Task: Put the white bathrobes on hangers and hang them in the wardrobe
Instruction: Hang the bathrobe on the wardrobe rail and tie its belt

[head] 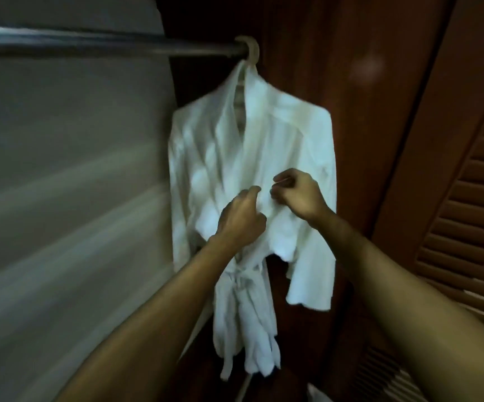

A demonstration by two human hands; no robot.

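Wardrobe rail [89, 49], hung bathrobe [293, 140], left hand [239, 219], right hand [300, 195] pinching it

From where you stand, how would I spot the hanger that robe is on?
Find the metal rail running across the top of the wardrobe and follow it to its right end by the dark wood wall. There a pale hanger hooks over the rail, with the white bathrobe draped from it. It is the only hanger in view, mostly hidden inside the robe's collar.

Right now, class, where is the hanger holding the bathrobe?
In the head view, the hanger hooks over the right end of the rail, above the bathrobe and beside the wooden wall.
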